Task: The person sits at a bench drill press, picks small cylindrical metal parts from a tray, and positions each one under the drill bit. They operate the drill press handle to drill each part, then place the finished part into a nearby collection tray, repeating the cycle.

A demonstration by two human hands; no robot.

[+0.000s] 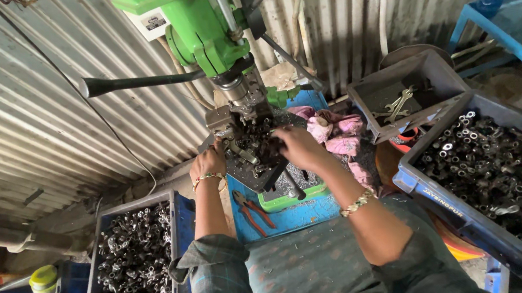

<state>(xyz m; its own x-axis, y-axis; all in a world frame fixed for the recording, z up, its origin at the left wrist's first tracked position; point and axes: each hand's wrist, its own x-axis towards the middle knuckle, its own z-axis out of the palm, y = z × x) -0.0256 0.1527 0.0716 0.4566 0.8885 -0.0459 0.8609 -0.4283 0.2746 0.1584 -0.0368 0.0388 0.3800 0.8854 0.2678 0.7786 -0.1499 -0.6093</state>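
Both hands at green drill press table, seating metal pc; L hand braces fixture, R hand curled on part; next needs 1 hand on feed lever.

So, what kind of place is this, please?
Most likely a small metalworking workshop. A green drill press stands against a corrugated metal wall, and both hands, left hand and right hand, work at its table. Crates of small metal parts sit on each side.

Drill press center, hands on its table, parts crates left & right, pliers in front
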